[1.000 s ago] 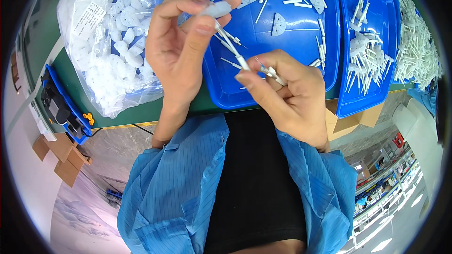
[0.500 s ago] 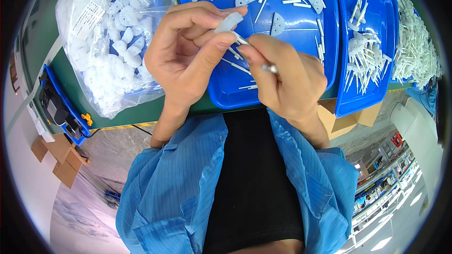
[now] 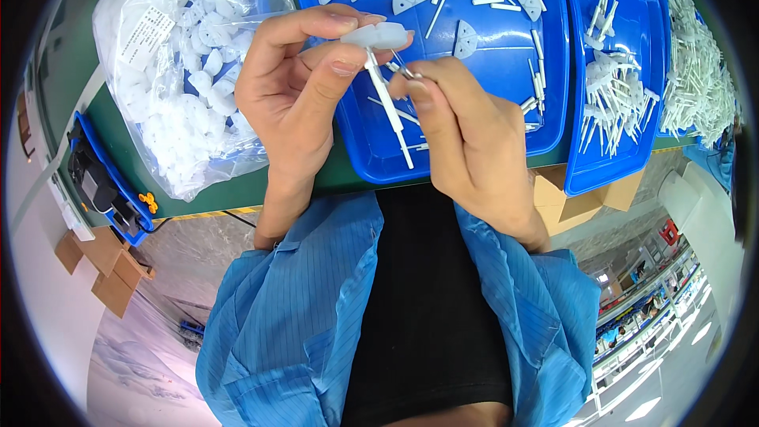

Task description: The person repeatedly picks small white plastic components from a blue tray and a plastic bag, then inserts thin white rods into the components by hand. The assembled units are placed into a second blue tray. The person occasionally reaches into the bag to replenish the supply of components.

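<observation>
My left hand pinches a white half-round plastic piece edge-on between thumb and fingers. From its underside a white rod slants downward, with a thicker upper part and a thinner lower end. Close by on the right, the thumb and index finger of my right hand are closed on a thin shiny metal piece. Its thin prongs reach up to the underside of the plastic piece; its exact kind is unclear. Below both hands lies a blue tray with loose half-round pieces and white rods.
On the left, a clear plastic bag holds many white half-round pieces. A second blue tray to the right carries pieces with rods attached. Beyond it is a heap of white rodded parts. An open cardboard box stands below the table edge.
My right hand has let go of the white rod, which now hangs from the plastic piece. Thin metal shows at the right fingertips. The plastic piece has tilted nearer to level.
</observation>
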A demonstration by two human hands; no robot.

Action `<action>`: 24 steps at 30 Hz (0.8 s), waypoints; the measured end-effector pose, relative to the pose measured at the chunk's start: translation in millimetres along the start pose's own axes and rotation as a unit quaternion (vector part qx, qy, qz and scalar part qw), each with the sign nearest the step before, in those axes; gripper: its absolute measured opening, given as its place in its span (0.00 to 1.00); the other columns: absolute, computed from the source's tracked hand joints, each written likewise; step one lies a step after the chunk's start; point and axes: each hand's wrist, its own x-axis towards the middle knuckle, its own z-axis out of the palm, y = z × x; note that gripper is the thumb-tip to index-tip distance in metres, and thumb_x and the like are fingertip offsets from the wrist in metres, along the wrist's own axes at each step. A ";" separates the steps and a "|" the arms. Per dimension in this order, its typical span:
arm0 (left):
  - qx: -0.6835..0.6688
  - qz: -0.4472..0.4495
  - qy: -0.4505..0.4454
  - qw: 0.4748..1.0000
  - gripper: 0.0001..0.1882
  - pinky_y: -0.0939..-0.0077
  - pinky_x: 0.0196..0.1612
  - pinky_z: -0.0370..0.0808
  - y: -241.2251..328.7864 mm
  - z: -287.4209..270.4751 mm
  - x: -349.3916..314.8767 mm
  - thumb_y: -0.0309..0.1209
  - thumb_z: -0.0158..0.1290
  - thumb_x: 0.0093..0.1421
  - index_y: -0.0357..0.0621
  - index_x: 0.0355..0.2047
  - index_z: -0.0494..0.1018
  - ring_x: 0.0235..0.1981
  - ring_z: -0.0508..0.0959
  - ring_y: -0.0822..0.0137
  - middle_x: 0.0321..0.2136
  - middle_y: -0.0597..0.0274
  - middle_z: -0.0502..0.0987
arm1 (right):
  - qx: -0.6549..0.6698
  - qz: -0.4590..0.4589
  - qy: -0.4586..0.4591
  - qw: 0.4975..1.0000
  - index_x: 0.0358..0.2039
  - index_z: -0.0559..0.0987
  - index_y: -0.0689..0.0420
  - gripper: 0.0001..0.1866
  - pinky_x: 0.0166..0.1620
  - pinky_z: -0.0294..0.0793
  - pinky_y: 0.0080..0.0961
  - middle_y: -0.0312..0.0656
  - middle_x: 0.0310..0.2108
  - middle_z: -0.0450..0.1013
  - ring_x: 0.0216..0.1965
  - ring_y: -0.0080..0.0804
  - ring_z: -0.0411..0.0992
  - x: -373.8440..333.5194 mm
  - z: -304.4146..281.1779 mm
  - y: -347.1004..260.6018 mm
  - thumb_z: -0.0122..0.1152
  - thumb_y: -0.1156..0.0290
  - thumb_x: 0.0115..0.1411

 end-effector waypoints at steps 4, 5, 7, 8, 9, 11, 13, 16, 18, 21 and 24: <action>-0.007 0.001 -0.007 1.000 0.11 0.66 0.46 0.80 -1.3 -0.3 0.1 0.22 0.54 0.63 0.32 0.44 0.70 0.43 0.81 0.58 0.40 0.46 0.77 | -0.033 -0.007 0.062 0.998 0.38 0.72 0.62 0.06 0.21 0.73 0.28 0.47 0.22 0.74 0.21 0.41 0.77 1.6 7.2 -2.2 0.58 0.75 0.64; -0.008 0.002 -0.009 1.000 0.10 0.66 0.47 0.80 -2.1 -0.9 0.5 0.22 0.54 0.63 0.32 0.44 0.70 0.44 0.80 0.58 0.40 0.47 0.77 | -0.050 -0.019 0.073 0.996 0.37 0.72 0.62 0.05 0.21 0.73 0.28 0.46 0.21 0.74 0.21 0.40 0.77 1.7 7.7 -2.4 0.58 0.75 0.63; 0.015 0.009 -0.037 0.999 0.10 0.67 0.48 0.79 -2.9 -4.2 1.0 0.21 0.53 0.63 0.31 0.44 0.70 0.45 0.79 0.59 0.41 0.48 0.76 | -0.079 -0.035 0.079 0.993 0.36 0.73 0.61 0.05 0.20 0.72 0.28 0.45 0.20 0.73 0.20 0.39 0.76 1.1 7.5 -3.1 0.58 0.75 0.63; 0.026 0.013 -0.052 0.998 0.10 0.67 0.49 0.79 -2.9 -5.2 0.7 0.20 0.53 0.63 0.31 0.44 0.70 0.45 0.79 0.59 0.41 0.48 0.75 | -0.090 -0.038 0.074 0.992 0.35 0.73 0.61 0.04 0.20 0.72 0.29 0.45 0.19 0.73 0.19 0.38 0.76 0.5 6.8 -4.0 0.59 0.75 0.62; 0.027 0.015 -0.051 0.998 0.10 0.68 0.49 0.79 -2.4 -3.1 -0.1 0.20 0.53 0.62 0.31 0.44 0.70 0.45 0.79 0.60 0.41 0.49 0.75 | -0.102 -0.041 0.068 0.992 0.35 0.73 0.61 0.04 0.20 0.72 0.29 0.44 0.19 0.73 0.19 0.38 0.76 0.2 5.9 -4.7 0.59 0.75 0.62; 0.029 0.017 -0.054 0.998 0.11 0.69 0.50 0.78 -0.3 3.3 -0.4 0.18 0.53 0.62 0.30 0.44 0.70 0.46 0.78 0.61 0.42 0.49 0.74 | -0.081 -0.033 0.066 0.994 0.35 0.73 0.61 0.04 0.19 0.71 0.28 0.44 0.18 0.73 0.18 0.38 0.76 -0.1 3.6 -5.4 0.59 0.75 0.62; 0.063 0.040 -0.071 0.995 0.11 0.71 0.50 0.78 2.7 3.2 0.9 0.17 0.54 0.60 0.30 0.44 0.71 0.46 0.79 0.62 0.42 0.50 0.74 | -0.061 -0.029 0.067 0.995 0.35 0.73 0.61 0.04 0.19 0.71 0.28 0.43 0.18 0.73 0.18 0.38 0.76 1.0 2.4 -6.3 0.59 0.75 0.62; 0.094 0.037 -0.067 0.993 0.13 0.73 0.49 0.78 4.5 1.9 -1.7 0.16 0.57 0.58 0.29 0.43 0.71 0.44 0.79 0.63 0.42 0.51 0.74 | -0.041 -0.027 0.055 0.997 0.36 0.73 0.60 0.04 0.19 0.71 0.29 0.44 0.18 0.72 0.18 0.39 0.76 4.3 2.1 -3.6 0.59 0.75 0.62; 0.082 0.016 -0.052 0.995 0.14 0.74 0.47 0.79 6.1 1.9 -3.9 0.16 0.59 0.56 0.28 0.42 0.72 0.42 0.80 0.63 0.42 0.51 0.74 | -0.041 -0.024 0.023 0.999 0.37 0.74 0.60 0.04 0.19 0.71 0.29 0.45 0.19 0.72 0.19 0.41 0.76 3.1 0.9 0.8 0.59 0.75 0.63; 0.048 0.009 -0.044 0.998 0.14 0.75 0.44 0.79 7.2 1.5 -4.6 0.17 0.61 0.55 0.28 0.41 0.73 0.40 0.81 0.63 0.41 0.50 0.74 | 0.214 0.087 -0.018 0.973 0.38 0.74 0.59 0.05 0.19 0.70 0.30 0.45 0.18 0.72 0.18 0.41 0.75 4.7 -1.0 1.3 0.59 0.74 0.62; 0.093 0.071 -0.074 0.990 0.13 0.76 0.42 0.80 8.4 1.3 0.1 0.17 0.61 0.55 0.28 0.41 0.73 0.39 0.81 0.62 0.40 0.50 0.75 | 0.028 -0.068 0.056 0.996 0.38 0.74 0.59 0.07 0.18 0.69 0.29 0.41 0.17 0.71 0.17 0.37 0.73 2.6 5.4 7.8 0.62 0.73 0.60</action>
